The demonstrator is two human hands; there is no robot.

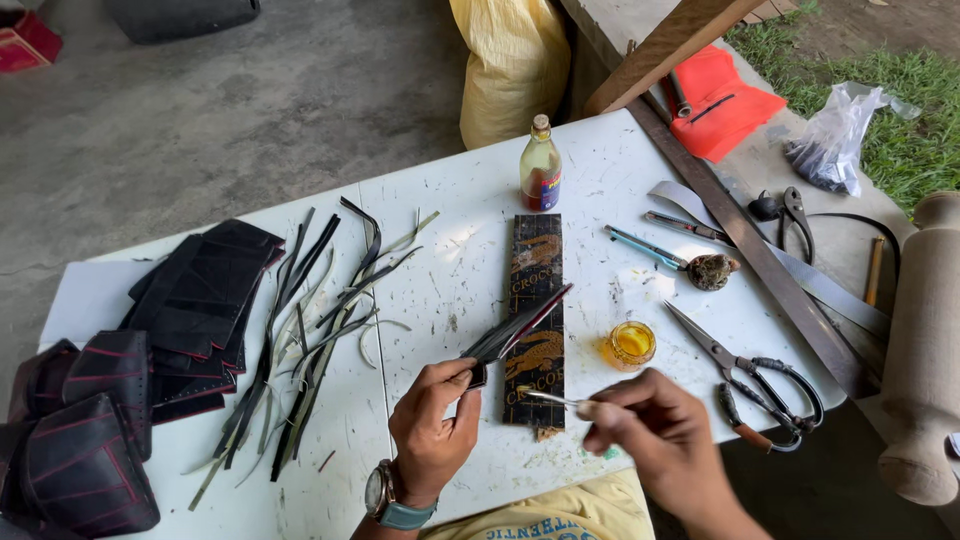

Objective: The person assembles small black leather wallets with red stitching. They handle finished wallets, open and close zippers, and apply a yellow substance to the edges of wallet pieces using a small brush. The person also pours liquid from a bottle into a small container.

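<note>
My left hand (432,418), with a watch on its wrist, pinches a narrow dark leather strip (517,330) with a red edge; the strip slants up to the right over a black patterned board (536,262). My right hand (645,428) holds a thin metal stick (552,399) whose tip points left toward the strip's lower end. A small round dish of amber liquid (630,344) sits on the white table (610,170) just right of the board. A glass bottle with amber and dark liquid (540,166) stands behind the board.
Loose black strips (310,320) and stacked black leather pieces (205,290) lie at the left, with stitched pouches (85,440) at the corner. Scissors (750,375), a blue-handled cutter (645,247), pliers, a metal ruler and a wooden post (925,350) are at the right.
</note>
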